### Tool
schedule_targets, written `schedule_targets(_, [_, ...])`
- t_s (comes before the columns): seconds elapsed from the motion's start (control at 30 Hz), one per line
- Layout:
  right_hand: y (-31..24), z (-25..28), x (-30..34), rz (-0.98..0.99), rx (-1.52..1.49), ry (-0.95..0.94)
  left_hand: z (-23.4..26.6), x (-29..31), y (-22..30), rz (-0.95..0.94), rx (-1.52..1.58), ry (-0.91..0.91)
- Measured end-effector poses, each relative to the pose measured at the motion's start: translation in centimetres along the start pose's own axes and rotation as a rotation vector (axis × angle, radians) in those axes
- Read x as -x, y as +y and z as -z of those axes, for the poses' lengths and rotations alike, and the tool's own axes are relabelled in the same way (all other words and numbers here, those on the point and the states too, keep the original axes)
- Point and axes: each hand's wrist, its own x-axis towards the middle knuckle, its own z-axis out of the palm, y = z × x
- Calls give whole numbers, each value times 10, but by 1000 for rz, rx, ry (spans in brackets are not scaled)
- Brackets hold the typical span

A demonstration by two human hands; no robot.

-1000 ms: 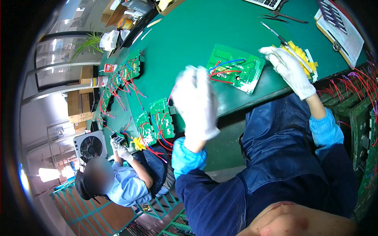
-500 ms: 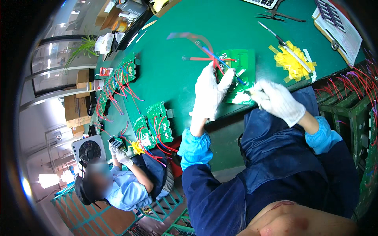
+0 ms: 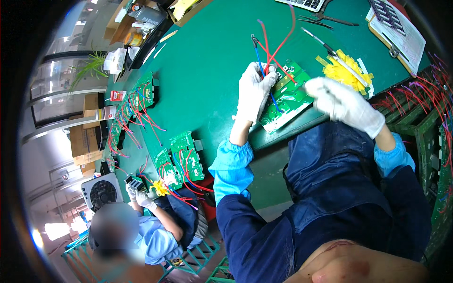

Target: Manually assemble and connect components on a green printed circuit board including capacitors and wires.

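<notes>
My left hand [image 3: 255, 89], in a white glove, is closed around a bundle of red and blue wires [image 3: 267, 52] whose loose ends stick up past the fingers. Under and beside it a green circuit board [image 3: 295, 101] lies tilted near the bench's front edge; one blue and one red wire run down to its face. At the board's right corner is my right hand [image 3: 342, 101], also gloved, with the fingers curled together and slightly smeared. Whatever those fingers may hold is hidden.
A pile of yellow tape pieces [image 3: 347, 70] with a pen [image 3: 325, 47] on it lies to the right. Beyond are tweezers [image 3: 316, 22], pliers [image 3: 337, 20] and a clipboard [image 3: 401, 40]. More wired boards [image 3: 186, 158] lie left, near a co-worker [image 3: 158, 231]. Green racks [image 3: 415, 125] stand right.
The board has turned and now lies slanted. My left hand has shifted slightly, and the wires now point upward. My right hand has moved up and right, to the board's right corner.
</notes>
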Motion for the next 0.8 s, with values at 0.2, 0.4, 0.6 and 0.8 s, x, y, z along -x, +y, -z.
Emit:
schedule_targets(0.2, [23,21,-16,465,876,222,5,-20,12,32,-13,-294])
schedule_targets(0.4, [5,12,-11,277,1167,173,1,-36,-7,-62,-47,-398])
schedule_targets(0.6, [3,20,-14,256,1044,32,3,-24,24,17,408,-405])
schedule_targets(0.8, [4,20,-19,190,1065,-39,11,-25,16,-2,424,-392])
